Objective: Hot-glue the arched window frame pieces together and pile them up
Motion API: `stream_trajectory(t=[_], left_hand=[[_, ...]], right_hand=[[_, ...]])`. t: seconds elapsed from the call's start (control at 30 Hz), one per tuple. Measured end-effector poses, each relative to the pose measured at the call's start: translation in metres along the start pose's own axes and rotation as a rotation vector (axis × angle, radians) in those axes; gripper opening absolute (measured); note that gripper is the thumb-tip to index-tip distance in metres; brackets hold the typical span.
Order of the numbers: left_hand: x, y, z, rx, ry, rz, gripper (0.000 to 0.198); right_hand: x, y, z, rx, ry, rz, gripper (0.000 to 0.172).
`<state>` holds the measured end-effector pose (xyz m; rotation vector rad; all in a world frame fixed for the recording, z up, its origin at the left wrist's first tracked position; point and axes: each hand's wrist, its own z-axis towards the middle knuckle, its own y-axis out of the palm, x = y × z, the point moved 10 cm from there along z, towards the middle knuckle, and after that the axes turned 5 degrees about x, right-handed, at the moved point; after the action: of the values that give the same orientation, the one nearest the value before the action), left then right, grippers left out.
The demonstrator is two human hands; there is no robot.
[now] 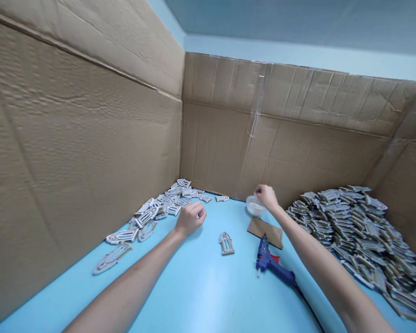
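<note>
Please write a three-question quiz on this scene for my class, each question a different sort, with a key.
1. True or false: the glue gun lies to the left of the lone arched piece.
2. Which is at the plastic bowl? A) the left hand B) the right hand C) neither
3. Fill in: the tip of the glue gun lies over a flat piece of ____.

Key: 1. False, it lies to the right. 2. B. 3. Cardboard.
</note>
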<state>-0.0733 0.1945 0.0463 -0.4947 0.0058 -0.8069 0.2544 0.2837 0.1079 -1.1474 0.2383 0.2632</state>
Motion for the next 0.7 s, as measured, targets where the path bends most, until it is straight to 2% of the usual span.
stream_trajectory(t=[0.13, 0.27, 0.33, 0.4, 0.47, 0.6, 0.7], left_hand=[[0.022, 0.008, 0.0, -0.089, -0.029, -0.103, 0.038], [0.062, 0.03, -0.005, -0.272, -0.018, -0.264, 0.029], [0.078, 0.038, -0.007, -0.331, -0.033, -0.327, 0.026], [0.087, 0.043, -0.009, -0.363, -0.056, -0.369, 0.026], [0.091, 0.046, -0.01, -0.389, -0.073, -0.396, 0.025], [0.089, 0.049, -0.013, -0.421, -0.099, -0.411, 0.026], [0.085, 0.05, -0.015, -0.438, -0.111, -0.408, 0.025]], right_hand=[[-0.003, -0.012, -0.024, 0.075, -0.107, 0.146, 0.031], [-0.008, 0.0, -0.067, 0.049, -0.193, 0.273, 0.027], [-0.006, 0.006, -0.077, 0.04, -0.19, 0.303, 0.027], [0.002, 0.01, -0.071, 0.053, -0.148, 0.303, 0.027], [0.014, 0.01, -0.053, 0.078, -0.085, 0.282, 0.027], [0.033, 0.012, -0.013, 0.082, 0.014, 0.226, 0.029], [0.039, 0.015, 0.0, 0.052, 0.051, 0.198, 0.031]])
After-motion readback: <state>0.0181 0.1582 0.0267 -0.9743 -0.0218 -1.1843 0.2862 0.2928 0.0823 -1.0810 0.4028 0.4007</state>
